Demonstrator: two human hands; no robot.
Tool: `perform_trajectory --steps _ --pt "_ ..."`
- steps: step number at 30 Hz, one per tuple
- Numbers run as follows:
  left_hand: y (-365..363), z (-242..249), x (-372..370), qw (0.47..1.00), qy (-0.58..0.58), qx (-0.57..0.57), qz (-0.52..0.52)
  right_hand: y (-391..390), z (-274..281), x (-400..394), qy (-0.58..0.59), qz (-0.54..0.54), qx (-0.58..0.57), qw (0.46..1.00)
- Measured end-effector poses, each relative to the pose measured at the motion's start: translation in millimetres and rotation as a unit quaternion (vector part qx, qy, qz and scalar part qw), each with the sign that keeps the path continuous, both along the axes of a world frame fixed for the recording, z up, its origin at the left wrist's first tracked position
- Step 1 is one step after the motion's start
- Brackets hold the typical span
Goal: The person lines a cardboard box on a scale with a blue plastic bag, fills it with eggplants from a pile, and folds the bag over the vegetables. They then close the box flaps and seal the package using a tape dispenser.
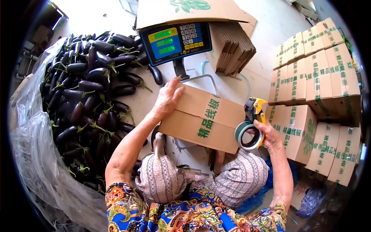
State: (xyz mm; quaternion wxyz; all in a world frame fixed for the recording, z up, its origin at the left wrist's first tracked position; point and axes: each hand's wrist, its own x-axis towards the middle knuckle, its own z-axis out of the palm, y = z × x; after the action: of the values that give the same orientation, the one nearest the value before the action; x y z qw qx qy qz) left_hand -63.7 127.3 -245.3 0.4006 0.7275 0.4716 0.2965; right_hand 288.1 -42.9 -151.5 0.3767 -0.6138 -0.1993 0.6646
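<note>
In the head view a brown cardboard box (185, 121) with green printed characters lies in front of my knees, its top flaps folded together. My left hand (169, 96) rests on the box's upper left corner, fingers along its far edge and thumb on top. At the box's right end, my right hand (267, 133) is wrapped round the yellow handle of a tape dispenser (250, 127), which carries a roll of tape with a green core. The dispenser's roll is up against the right edge of the box. The box's underside is hidden.
A big heap of eggplants (92, 89) lies at left beside a clear plastic sheet (54, 162). Beyond the box stands a digital scale (176, 42) with lit green readouts. Flattened cartons (235, 50) are stacked behind. Packed boxes (315, 73) are piled at right.
</note>
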Motion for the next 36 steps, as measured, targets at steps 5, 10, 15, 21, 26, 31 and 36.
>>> perform_trajectory --steps 5,10,15,21,26,31,36 --pt "-10.5 28.8 8.4 0.975 0.053 0.215 0.029 25.1 40.2 -25.8 -0.396 0.223 0.096 0.886" --pt "-35.7 87.5 27.6 0.928 -0.237 -0.256 -0.130 31.6 66.8 -81.3 -0.439 0.228 0.225 0.839" --pt "-47.8 112.2 24.3 0.901 -0.267 -0.326 -0.106 47.1 61.3 -114.9 -0.468 0.245 0.304 0.793" --pt "-51.1 99.3 7.8 0.859 -0.313 -0.403 -0.037 58.5 49.8 -133.1 -0.492 0.259 0.328 0.764" --pt "-45.4 76.7 -4.8 0.875 -0.340 -0.345 -0.023 59.7 48.8 -147.4 -0.530 0.305 0.364 0.703" --pt "-20.6 65.2 -58.1 0.922 -0.304 -0.233 0.054 60.4 59.5 -150.9 -0.570 0.335 0.342 0.668" --pt "10.9 11.0 -142.0 0.914 -0.291 -0.242 0.145 60.9 54.0 -156.5 -0.601 0.377 0.311 0.632"
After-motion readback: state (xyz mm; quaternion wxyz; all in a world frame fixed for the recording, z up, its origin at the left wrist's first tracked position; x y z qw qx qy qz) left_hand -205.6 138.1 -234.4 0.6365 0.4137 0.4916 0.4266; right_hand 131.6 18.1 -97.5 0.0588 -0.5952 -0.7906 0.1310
